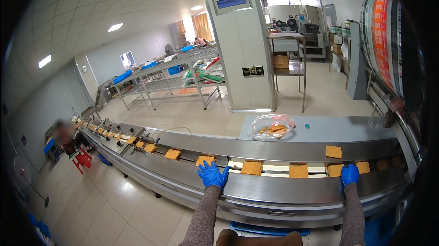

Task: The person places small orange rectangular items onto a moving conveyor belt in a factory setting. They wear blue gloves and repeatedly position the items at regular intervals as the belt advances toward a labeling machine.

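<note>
My left hand (pixel 212 175), in a blue glove, is open over the conveyor with its fingers spread. Its fingertips reach the near edge of a square golden-brown cracker (pixel 205 159). My right hand (pixel 350 174), also gloved in blue, is curled closed at the line. A cracker (pixel 335 170) lies just left of it and another cracker (pixel 363 167) just right; whatever its fingers hold is hidden. Between my hands, a cracker (pixel 251 167) and a further cracker (pixel 298 171) sit on the conveyor channel (pixel 276 169). One loose cracker (pixel 333 151) rests on the steel ledge beyond my right hand.
A clear plastic bag (pixel 272 128) with broken pieces lies on the grey tabletop (pixel 320 128) behind the line. At far left a person (pixel 68 138) sits by the conveyor near a red stool (pixel 82 158). A large film roll (pixel 382 40) stands at right; a pillar (pixel 240 44) rises beyond.
</note>
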Demonstrator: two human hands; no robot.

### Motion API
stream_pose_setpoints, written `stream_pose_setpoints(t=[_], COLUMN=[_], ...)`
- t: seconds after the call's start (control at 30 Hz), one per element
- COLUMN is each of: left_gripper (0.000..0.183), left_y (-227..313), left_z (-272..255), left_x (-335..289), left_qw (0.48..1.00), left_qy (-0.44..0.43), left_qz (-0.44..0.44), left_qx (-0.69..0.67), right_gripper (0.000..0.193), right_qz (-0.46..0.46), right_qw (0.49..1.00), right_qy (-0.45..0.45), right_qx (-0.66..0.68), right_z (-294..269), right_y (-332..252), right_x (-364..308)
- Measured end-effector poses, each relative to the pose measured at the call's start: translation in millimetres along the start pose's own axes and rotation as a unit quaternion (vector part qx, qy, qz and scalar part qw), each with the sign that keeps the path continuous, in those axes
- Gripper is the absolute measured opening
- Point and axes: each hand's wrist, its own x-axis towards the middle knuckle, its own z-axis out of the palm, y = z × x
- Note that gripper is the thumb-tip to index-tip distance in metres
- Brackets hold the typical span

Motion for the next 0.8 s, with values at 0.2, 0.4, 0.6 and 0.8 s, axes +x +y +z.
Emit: stream_pose_setpoints(t=[0.2, 0.4, 0.6, 0.8], left_gripper=[0.069, 0.059, 0.071, 0.08], left_y=[3, 4, -1, 3], left_z=[-5, -15, -1, -9], left_x=[3, 0, 2, 2], left_qw=[0.998, 0.995, 0.999, 0.997], left_qy=[-0.046, -0.01, 0.003, -0.078], left_qz=[0.045, 0.071, 0.025, -0.017], left_qx=[-0.025, -0.075, -0.031, 0.008], right_gripper=[0.035, 0.027, 0.016, 0.023], right_qz=[0.034, -0.063, -0.116, 0.045], right_qw=[0.999, 0.983, 0.986, 0.999], right_qy=[0.021, 0.171, 0.107, 0.002], right_qx=[-0.006, -0.014, 0.046, 0.028], right_z=[14, -1, 5, 5], right_y=[17, -3, 0, 1], right_x=[1, -8, -7, 0])
